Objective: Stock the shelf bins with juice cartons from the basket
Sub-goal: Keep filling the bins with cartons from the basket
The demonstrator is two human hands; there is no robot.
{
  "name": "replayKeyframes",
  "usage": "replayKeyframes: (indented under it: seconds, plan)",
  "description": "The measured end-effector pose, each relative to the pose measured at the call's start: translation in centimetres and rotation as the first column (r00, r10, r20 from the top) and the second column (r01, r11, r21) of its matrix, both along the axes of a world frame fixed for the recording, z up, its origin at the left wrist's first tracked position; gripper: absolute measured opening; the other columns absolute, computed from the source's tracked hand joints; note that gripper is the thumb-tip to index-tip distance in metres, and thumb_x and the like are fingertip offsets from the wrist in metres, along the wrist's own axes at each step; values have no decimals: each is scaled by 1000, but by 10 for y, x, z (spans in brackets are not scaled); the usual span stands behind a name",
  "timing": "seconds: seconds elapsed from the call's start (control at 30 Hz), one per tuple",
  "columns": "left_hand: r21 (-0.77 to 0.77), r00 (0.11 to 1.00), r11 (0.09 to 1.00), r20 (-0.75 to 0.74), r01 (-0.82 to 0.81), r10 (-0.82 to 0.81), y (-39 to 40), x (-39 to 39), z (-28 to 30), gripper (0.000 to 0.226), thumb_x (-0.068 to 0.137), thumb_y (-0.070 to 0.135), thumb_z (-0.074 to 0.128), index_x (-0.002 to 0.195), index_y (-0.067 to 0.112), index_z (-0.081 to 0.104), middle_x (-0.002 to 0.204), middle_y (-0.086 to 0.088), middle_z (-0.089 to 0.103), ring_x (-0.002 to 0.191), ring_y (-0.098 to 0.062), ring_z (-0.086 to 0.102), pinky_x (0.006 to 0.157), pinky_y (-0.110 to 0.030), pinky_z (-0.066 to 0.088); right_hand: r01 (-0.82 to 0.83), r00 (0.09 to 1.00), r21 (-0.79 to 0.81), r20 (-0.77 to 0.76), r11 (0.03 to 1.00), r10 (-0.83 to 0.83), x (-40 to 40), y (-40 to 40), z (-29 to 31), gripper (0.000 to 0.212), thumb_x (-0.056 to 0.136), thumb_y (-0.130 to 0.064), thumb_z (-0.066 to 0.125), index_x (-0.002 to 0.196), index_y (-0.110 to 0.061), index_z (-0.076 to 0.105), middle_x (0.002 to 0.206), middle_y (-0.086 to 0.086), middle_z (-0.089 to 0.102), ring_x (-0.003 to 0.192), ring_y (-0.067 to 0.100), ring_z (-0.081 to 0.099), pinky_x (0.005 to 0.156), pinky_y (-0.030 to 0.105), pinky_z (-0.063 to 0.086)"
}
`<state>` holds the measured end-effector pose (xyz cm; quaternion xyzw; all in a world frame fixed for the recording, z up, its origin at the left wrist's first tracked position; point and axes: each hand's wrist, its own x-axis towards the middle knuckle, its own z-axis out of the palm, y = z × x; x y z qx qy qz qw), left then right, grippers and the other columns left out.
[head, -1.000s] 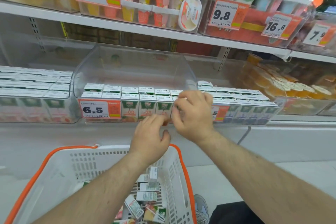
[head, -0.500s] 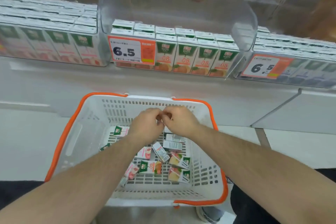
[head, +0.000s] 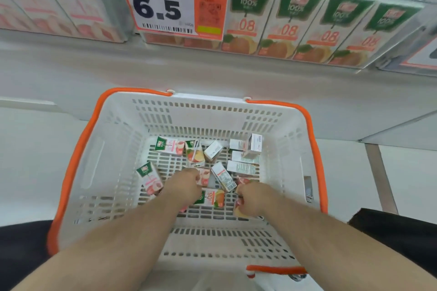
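Note:
A white basket point(head: 113, 149) with an orange rim stands below the shelf, with several small juice cartons loose on its floor. Both my hands are down inside it. My left hand point(head: 183, 188) reaches onto a pink carton point(head: 203, 177) near the middle, fingers curled at it. My right hand point(head: 254, 198) closes round a carton point(head: 237, 208) at the right front, which it mostly hides. An orange "08" carton point(head: 211, 198) lies between my hands. Above, the clear shelf bin point(head: 371, 64) holds a front row of upright orange cartons point(head: 281, 19).
A 6.5 price tag point(head: 170, 4) covers the bin's left front. Another bin of pink cartons point(head: 71, 2) sits to the left. The white shelf ledge point(head: 212, 73) runs just above the basket's far rim. Pale floor lies on both sides.
My hands dropped from the shelf bin's front into the basket, then parted and reached the cartons on its floor. The view tilted down and closer.

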<state>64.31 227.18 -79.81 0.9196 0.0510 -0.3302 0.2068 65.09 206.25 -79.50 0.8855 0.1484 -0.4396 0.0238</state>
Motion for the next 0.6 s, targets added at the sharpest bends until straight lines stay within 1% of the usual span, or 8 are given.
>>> replayKeyframes:
  seconds: [0.1,0.2,0.27,0.3,0.37,0.43,0.53,0.6]
  plan:
    - [62,992,995,89,83,-89,-3,4,-15,47,88,17,55,135,22,49,137,-2,48,121,-21,47,99,-39,46,-60,991,-74,118,995,69,-20,7,-14,34,83,-27,59,113,-12,53,102,7,61,87,24,60,70,35,52]
    - [139,896,918,204,372,-394,-18,10,-25,48,90,11,49,137,20,45,141,-4,41,128,-23,38,104,-36,37,-191,962,-184,161,964,221,-34,9,-34,52,84,-21,65,131,-8,49,124,16,51,107,30,54,89,44,48]
    - [168,852,895,275,414,-446,-30,15,-30,53,87,6,50,138,20,43,146,-3,34,131,-24,35,109,-38,32,-197,959,-185,166,963,229,-36,8,-38,53,86,-15,63,135,-6,46,130,17,46,116,31,50,98,46,43]
    - [190,849,907,321,377,-420,-34,18,-32,55,87,7,51,139,20,41,148,-4,31,132,-24,33,111,-38,29,-178,964,-172,167,969,207,-35,6,-38,53,86,-14,63,135,-7,46,131,17,46,117,31,49,99,46,42]
    - [194,870,960,415,202,-267,-40,26,-34,56,89,15,54,142,18,37,149,-8,27,134,-27,31,112,-40,24,-144,971,-131,172,981,166,-33,2,-39,53,83,-15,62,134,-10,48,131,14,45,115,29,48,97,44,43]
    - [172,883,985,458,23,-100,-41,39,-36,61,89,32,60,143,17,36,148,-10,33,133,-30,32,107,-42,24,-59,988,-75,138,995,69,-31,0,-39,58,80,-21,59,136,-14,45,132,11,44,114,27,47,99,42,43]
    - [130,915,986,402,-100,40,-36,63,-43,57,88,48,61,137,25,40,126,-1,60,122,-23,46,100,-41,27,132,990,38,39,990,-134,-24,-3,-38,65,76,-33,55,138,-20,43,135,5,43,116,24,49,101,39,45]
    - [-86,912,959,296,-269,283,-29,75,-37,49,83,40,70,126,28,50,105,4,70,99,-19,61,95,-36,38,316,948,124,-73,941,-309,-15,-6,-33,61,71,-36,61,131,-27,53,125,-2,55,107,18,56,94,34,51]
